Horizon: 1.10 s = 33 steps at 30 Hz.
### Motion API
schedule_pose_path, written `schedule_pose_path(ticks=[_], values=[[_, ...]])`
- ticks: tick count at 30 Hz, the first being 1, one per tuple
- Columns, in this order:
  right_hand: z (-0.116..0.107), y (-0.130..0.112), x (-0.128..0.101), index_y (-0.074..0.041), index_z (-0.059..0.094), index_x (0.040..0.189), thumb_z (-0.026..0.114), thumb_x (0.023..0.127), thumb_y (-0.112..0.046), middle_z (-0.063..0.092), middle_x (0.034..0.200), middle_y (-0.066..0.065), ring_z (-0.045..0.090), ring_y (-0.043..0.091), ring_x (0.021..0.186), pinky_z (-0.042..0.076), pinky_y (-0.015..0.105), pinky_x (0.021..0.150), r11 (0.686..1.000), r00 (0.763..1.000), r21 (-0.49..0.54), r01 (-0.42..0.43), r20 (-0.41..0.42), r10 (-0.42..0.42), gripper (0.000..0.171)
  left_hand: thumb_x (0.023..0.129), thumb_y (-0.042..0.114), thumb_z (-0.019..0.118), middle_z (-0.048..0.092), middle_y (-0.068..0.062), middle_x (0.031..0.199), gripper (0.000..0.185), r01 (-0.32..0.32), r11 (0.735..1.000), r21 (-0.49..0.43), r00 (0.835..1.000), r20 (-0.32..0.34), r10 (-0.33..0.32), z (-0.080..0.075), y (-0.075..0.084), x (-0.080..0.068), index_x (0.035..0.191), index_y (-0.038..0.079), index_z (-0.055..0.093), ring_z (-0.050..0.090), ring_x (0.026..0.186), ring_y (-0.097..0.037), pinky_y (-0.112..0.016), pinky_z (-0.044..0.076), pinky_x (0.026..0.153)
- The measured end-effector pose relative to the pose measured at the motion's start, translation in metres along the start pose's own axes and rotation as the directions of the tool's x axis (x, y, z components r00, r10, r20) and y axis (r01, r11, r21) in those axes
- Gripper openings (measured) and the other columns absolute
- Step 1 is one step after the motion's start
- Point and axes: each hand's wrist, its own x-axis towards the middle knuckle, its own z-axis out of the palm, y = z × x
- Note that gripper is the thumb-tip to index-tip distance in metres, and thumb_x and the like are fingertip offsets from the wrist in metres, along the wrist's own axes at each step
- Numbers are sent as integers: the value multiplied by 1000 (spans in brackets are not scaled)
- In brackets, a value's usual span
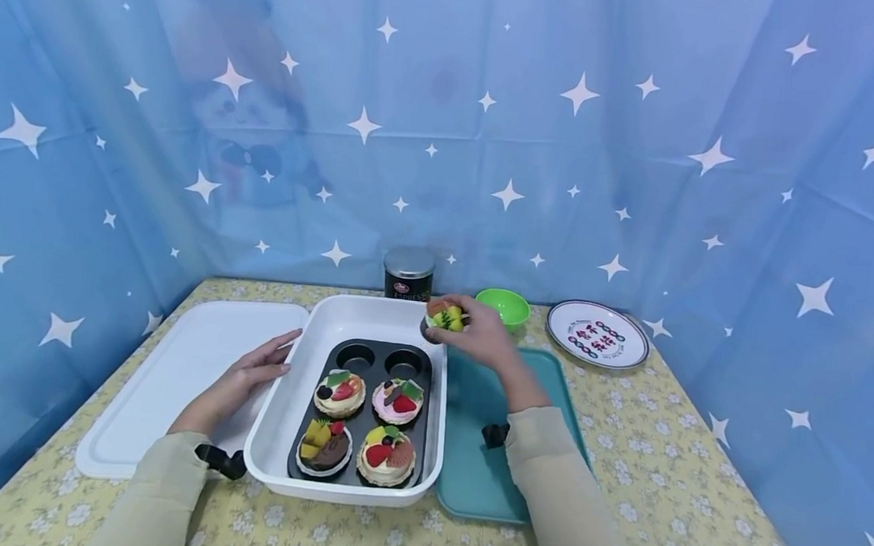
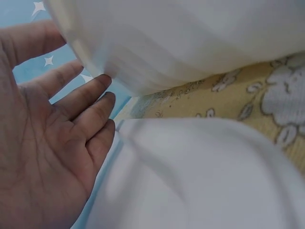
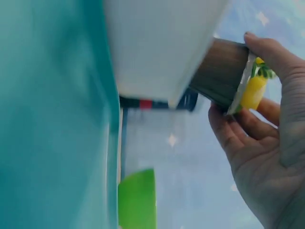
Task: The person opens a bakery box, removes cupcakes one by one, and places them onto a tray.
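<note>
My right hand (image 1: 478, 332) grips a fruit-topped cupcake (image 1: 445, 316) above the far right corner of a white plastic bin (image 1: 284, 410). In the right wrist view, thumb and fingers pinch the cupcake's rim around its dark cup (image 3: 221, 71), with yellow fruit on top. My left hand (image 1: 248, 380) is at the bin's left wall; its fingers are extended and their tips touch or nearly touch the wall. Inside the bin lies a black muffin pan (image 1: 379, 355). Several cupcakes, among them a pink-creamed one (image 1: 397, 400) and a chocolate one (image 1: 324, 448), sit in its nearer cups; the two far cups hold nothing.
A white lid (image 1: 175, 374) lies left of the bin, and a teal tray (image 1: 481, 468) lies to its right. Behind stand a black tin (image 1: 409, 273) with a silver lid and a green bowl (image 1: 506, 306). A patterned white plate (image 1: 598, 335) rests at the back right.
</note>
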Motion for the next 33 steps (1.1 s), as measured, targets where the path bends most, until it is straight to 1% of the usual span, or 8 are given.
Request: schedule_pose_path(ticks=[3,7,10,12,16,19,28,33], values=[[-12,13,-1,-24,60,137,79,83,-53,62,115,2,62,22,94,55,39,73,997,999,54,-49,-18,50,65,105,27,52,27,-10,164,63,-9,1000,-1,1000,1,9,-1,1,0,161,29,25,29,148,-37,-53,31,114],[-19,30,-5,-23,57,140,78,84,-53,61,119,2,61,25,99,55,43,78,989,995,115,-92,-30,96,66,105,27,51,26,-10,164,62,-25,1000,4,1000,12,25,0,2,-1,162,28,25,29,148,-36,-39,37,109],[-20,44,-8,-19,56,141,78,86,-51,61,122,5,60,26,102,53,45,82,989,992,96,-116,-39,120,68,105,26,51,26,-11,164,62,-25,1000,6,1000,14,25,1,1,-1,162,27,25,29,148,-36,-38,37,109],[-19,51,-10,-18,56,141,77,86,-51,61,123,7,60,27,103,53,45,83,990,991,68,-122,-52,126,68,105,26,51,27,-10,164,62,-16,1000,11,1000,9,16,2,1,-2,162,28,25,30,147,-35,-41,37,110],[-16,61,-12,-17,56,142,76,87,-51,60,127,9,60,27,106,53,47,86,993,991,43,-109,-74,112,68,104,29,53,30,-9,163,63,16,1000,21,999,-28,-15,3,3,-2,161,32,27,31,147,-35,-55,31,114],[-15,65,-13,-17,56,142,76,87,-51,61,127,9,60,28,106,53,48,85,994,991,34,-107,-83,110,69,104,30,54,30,-10,163,63,35,999,21,999,-42,-34,3,4,-1,160,33,28,31,147,-36,-60,27,115],[-12,71,-16,-15,57,141,77,86,-50,63,126,10,62,28,108,52,48,89,992,992,2,-123,-30,123,68,104,29,53,31,-12,162,62,17,998,61,999,-49,-14,4,4,0,161,31,28,34,145,-39,-61,32,112],[-12,72,-17,-11,59,138,78,86,-46,64,124,13,62,30,108,51,49,90,993,993,-27,-114,6,115,65,104,29,53,31,-9,162,62,42,998,54,997,-60,-39,5,6,0,160,33,29,34,145,-36,-60,31,112]])
